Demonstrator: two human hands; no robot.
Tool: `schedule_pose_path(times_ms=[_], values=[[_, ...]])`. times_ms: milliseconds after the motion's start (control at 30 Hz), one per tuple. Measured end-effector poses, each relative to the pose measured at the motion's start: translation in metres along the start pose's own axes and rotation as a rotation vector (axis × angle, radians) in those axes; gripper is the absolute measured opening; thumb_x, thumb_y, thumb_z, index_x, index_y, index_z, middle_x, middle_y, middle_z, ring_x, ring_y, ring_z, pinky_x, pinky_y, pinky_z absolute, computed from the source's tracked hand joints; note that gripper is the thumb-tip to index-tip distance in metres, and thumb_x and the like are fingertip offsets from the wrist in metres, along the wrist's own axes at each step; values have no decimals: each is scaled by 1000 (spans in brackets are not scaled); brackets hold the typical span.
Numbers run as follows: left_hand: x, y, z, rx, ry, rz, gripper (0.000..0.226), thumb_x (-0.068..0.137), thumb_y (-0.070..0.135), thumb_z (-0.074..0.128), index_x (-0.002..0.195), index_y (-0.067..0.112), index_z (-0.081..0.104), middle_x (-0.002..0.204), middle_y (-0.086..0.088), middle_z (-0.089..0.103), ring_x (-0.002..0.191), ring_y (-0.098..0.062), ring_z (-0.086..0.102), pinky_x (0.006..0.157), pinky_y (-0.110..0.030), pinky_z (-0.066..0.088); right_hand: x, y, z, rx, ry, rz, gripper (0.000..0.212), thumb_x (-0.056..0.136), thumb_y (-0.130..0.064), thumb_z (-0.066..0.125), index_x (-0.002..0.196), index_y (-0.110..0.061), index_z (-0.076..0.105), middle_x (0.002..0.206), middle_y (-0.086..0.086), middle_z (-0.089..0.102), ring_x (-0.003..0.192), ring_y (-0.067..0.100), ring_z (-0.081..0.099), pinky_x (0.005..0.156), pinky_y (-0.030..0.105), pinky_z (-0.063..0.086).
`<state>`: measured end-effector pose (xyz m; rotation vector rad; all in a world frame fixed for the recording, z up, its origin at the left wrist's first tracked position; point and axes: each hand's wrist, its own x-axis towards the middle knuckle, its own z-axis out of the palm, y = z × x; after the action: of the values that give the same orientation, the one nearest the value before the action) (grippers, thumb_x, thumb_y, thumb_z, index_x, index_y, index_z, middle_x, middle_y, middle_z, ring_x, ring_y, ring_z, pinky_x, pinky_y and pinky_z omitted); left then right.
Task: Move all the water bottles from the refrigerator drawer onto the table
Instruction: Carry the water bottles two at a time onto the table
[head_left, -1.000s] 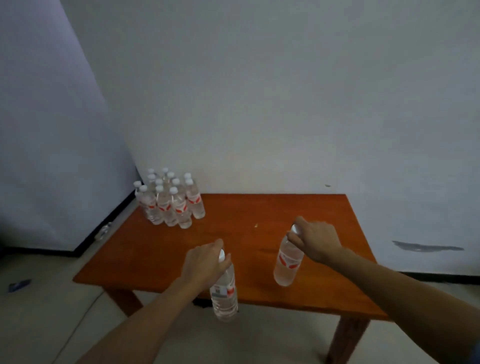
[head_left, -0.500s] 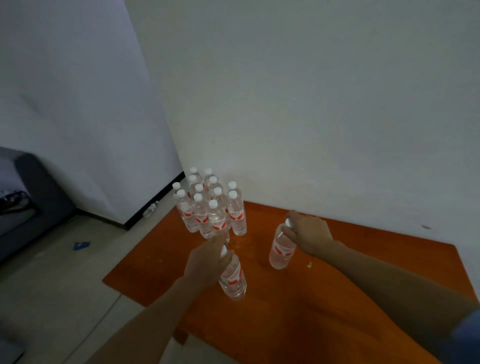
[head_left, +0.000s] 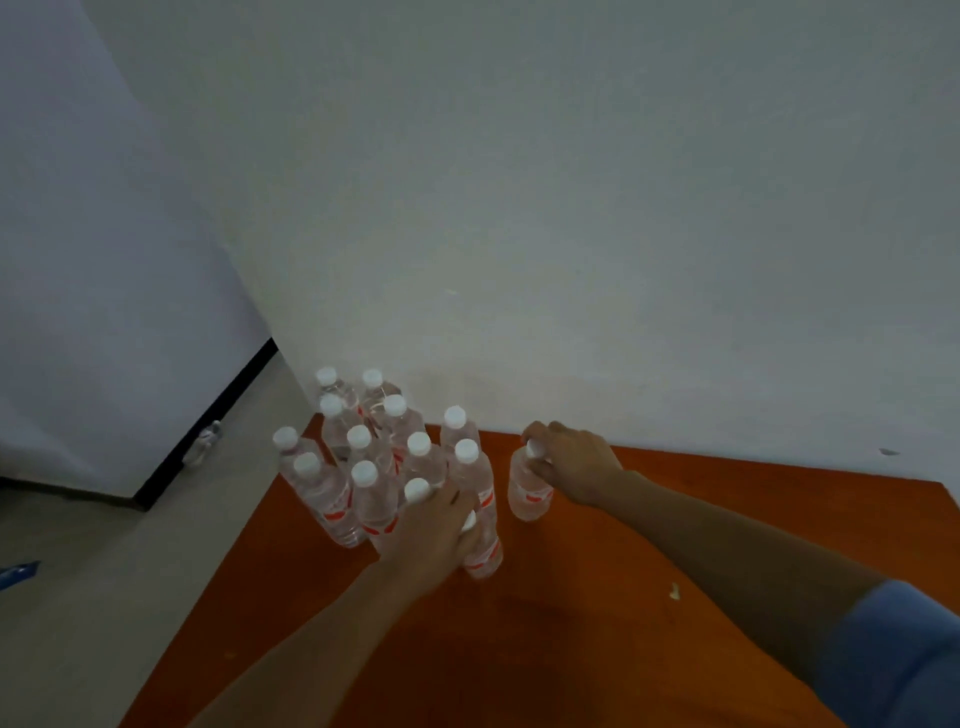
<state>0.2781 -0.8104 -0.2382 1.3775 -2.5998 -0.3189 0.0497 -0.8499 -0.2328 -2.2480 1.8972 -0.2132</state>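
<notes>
Blue sleeve (head_left: 904, 660) on right arm (head_left: 727, 535), ending above forearm, cuff creased; left forearm (head_left: 322, 639) bare.

View: a single wide-angle head camera, worn by the person.
Facing: forward and down along both forearms, toward the far left corner of the orange surface (head_left: 597, 649) and the white wall (head_left: 571, 208).
Nearness: close; the left hand (head_left: 436, 525) and right hand (head_left: 571, 462) sit mid-frame, each on a water bottle (head_left: 527, 496).
Edges: floor (head_left: 104, 571) at lower left, blue sleeve (head_left: 904, 654) at lower right.
</notes>
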Motion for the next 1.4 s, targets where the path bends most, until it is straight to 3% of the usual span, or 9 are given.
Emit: schedule_pose_path(times_ms=[133, 333, 567, 733, 833, 933, 1067, 1233, 1400], values=[[25, -17, 5, -3, -40, 68, 41, 97, 37, 44, 134, 19, 45, 137, 1, 47, 112, -15, 53, 81, -21, 42, 36, -11, 12, 18, -50, 14, 32, 98, -37, 48, 127, -25, 44, 114, 6, 55, 92, 26, 62, 73, 34, 49], [42, -30, 16, 12, -123, 123, 49, 94, 38, 47, 139, 19, 38, 142, -3, 44, 120, -21, 51, 90, -33, 50, 67, -21, 19, 64, -84, 24, 32, 97, -36, 50, 127, -27, 43, 113, 6, 54, 94, 28, 62, 82, 42, 54], [48, -26, 3, 34, -78, 154, 44, 91, 50, 50, 126, 24, 49, 127, 5, 55, 109, -12, 52, 83, -22, 34, 56, -16, 17, 147, -114, 91, 50, 95, -35, 55, 141, -28, 37, 126, 6, 55, 107, 26, 60, 89, 40, 51], [51, 4, -19, 24, 4, 199, 39, 95, 45, 47, 127, 23, 54, 130, 4, 58, 106, -10, 58, 79, -19, 41, 18, -3, -5, 183, -37, 161, 51, 95, -31, 55, 143, -26, 38, 132, 6, 55, 111, 25, 59, 92, 42, 52], [51, 33, -21, 64, 37, 244, 32, 95, 46, 46, 110, 22, 61, 113, 5, 64, 93, -10, 61, 75, -24, 49, -35, 21, -21, 163, -5, 225, 47, 96, -31, 53, 141, -25, 40, 132, 5, 54, 111, 24, 58, 92, 41, 51], [47, 83, -14, 122, 15, 346, 41, 88, 52, 34, 93, 20, 60, 90, 3, 63, 81, -18, 62, 68, -35, 50, -109, 51, -36, 123, 14, 323, 43, 98, -32, 50, 140, -22, 44, 129, 5, 56, 109, 25, 58, 89, 42, 51], [29, 178, 2, 145, 20, 486, 38, 87, 52, 39, 96, 21, 59, 94, 1, 63, 84, -23, 64, 66, -35, 50, -232, 89, -52, 86, 84, 471, 41, 97, -32, 51, 137, -22, 48, 125, 4, 58, 109, 24, 57, 87, 39, 50], [-19, 315, 31, 118, -24, 677, 26, 93, 45, 48, 99, 21, 59, 91, 5, 60, 79, -14, 59, 65, -27, 46, -407, 121, -73, 71, 168, 693, 39, 97, -34, 52, 135, -22, 50, 121, 2, 61, 104, 22, 60, 84, 35, 51], [-69, 448, 64, 53, -76, 865, 24, 92, 44, 50, 96, 22, 60, 85, 6, 60, 72, -12, 57, 63, -27, 50, -575, 140, -86, 61, 257, 966, 36, 94, -38, 54, 128, -24, 56, 114, -3, 66, 100, 18, 62, 83, 34, 52]])
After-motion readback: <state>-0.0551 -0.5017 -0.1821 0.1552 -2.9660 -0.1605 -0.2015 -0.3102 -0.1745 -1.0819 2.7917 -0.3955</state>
